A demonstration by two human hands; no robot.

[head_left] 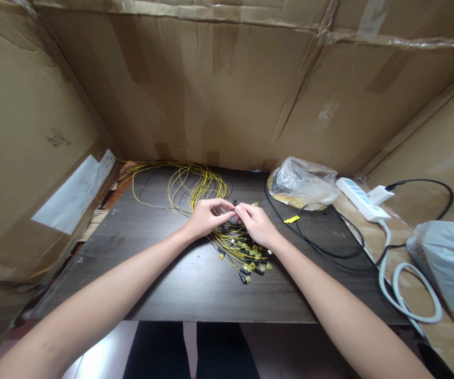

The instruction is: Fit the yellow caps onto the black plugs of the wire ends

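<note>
Fingertips of my left hand (207,217) and my right hand (256,223) meet over a bundle of thin yellow cables (227,245). Both hands are closed in a pinch on a small dark piece, which looks like the end of one cable; the fingers mostly cover it. Below and beside my right hand lie many black cable connectors (244,276) with yellow tags or caps. The long yellow wires (199,181) loop away behind my left hand toward the back left of the dark table (163,284).
A clear plastic bag (303,181) with yellowish contents lies at the back right. A black cable (329,255) with a yellow tag (292,219) curves near it. Farther right are a white power strip (363,200), its cord and a white bag (450,263). Cardboard walls (219,89) enclose the table.
</note>
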